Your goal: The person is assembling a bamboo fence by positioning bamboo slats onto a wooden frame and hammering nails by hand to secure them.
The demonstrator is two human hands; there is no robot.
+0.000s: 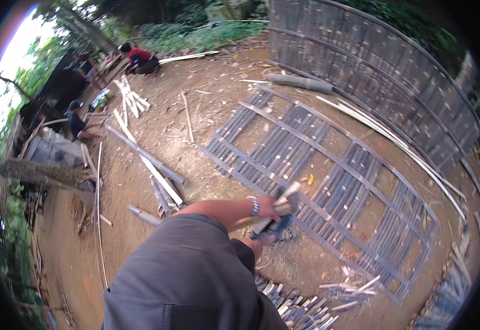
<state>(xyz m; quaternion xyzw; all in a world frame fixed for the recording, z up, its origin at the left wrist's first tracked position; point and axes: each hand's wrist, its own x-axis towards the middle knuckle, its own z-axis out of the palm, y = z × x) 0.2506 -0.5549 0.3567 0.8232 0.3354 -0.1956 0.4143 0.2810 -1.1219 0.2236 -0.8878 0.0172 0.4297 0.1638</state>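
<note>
Bamboo panel: flat on the dirt ground, dark slats crossed by paler strips.
Head view, left hand: grip wrapped around a hammer, head raised, silver bracelet at the wrist.
Right hand: mostly hidden behind the knee; grip cannot be told.
Hammer to panel: above its near edge, apart.
Fence: upright behind.
People: crouched far left, well apart.
</note>
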